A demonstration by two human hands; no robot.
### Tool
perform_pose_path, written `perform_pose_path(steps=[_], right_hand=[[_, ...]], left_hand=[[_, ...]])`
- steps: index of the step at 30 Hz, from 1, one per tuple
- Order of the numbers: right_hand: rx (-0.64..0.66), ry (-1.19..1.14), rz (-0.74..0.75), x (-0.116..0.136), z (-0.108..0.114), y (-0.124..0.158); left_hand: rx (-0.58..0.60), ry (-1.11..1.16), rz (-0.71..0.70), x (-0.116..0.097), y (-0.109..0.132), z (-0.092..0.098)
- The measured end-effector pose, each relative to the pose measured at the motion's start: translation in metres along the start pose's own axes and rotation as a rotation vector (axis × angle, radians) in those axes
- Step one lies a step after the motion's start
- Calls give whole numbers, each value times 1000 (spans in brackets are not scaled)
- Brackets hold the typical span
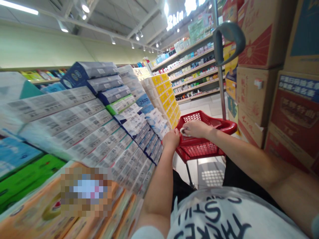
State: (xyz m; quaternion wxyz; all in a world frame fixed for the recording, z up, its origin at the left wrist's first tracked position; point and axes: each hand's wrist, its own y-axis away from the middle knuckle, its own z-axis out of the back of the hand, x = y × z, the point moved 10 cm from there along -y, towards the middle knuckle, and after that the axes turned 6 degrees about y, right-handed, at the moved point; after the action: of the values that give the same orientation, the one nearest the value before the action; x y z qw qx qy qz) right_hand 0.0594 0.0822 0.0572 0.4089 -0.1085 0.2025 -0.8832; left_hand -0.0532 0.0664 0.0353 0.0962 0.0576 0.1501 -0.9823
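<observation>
A red plastic shopping cart (201, 151) stands in front of my body, its basket walls pierced with a grid of holes. My left hand (171, 138) is closed round the left end of the cart's near rim. Just right of it, over the same rim, my right hand (195, 128) is closed with its fingers curled. A small whitish thing (183, 131), perhaps a wad of tissue, shows at those fingertips, against the red plastic. The fingers hide most of it. At the cart's right side rises a metal pole (221, 89) topped by a grey loop handle (230, 41).
Stacked tissue packs (99, 126) line the left side, with yellow-and-white packs (165, 99) beyond them. Tall cardboard boxes (256, 96) crowd the right. Product shelves (191, 69) stand at the back, past the tiled floor (196, 105).
</observation>
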Motion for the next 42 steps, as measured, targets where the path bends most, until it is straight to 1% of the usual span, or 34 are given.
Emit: perform_pose_path(steps=[13,19,24,29,34,36,42], right_hand=[[-1,-33,-15,-2,-1,0],[-1,-143,77,4,-2,-1],[35,-112,5,0,-1,-1],[38,-60,-7,2,1,0],[66,-18,-149,-15,-7,-1],[79,-5,-183,-19,-11,-2],[94,9,-138,-15,-11,-1]], left_hand=[[3,0,7,0,1,1],[-2,-11,16,1,0,0],[-7,-6,8,1,0,0],[-13,-4,5,0,0,1],[0,6,11,1,0,-1],[0,7,8,1,-1,-1],[3,1,15,1,0,-1]])
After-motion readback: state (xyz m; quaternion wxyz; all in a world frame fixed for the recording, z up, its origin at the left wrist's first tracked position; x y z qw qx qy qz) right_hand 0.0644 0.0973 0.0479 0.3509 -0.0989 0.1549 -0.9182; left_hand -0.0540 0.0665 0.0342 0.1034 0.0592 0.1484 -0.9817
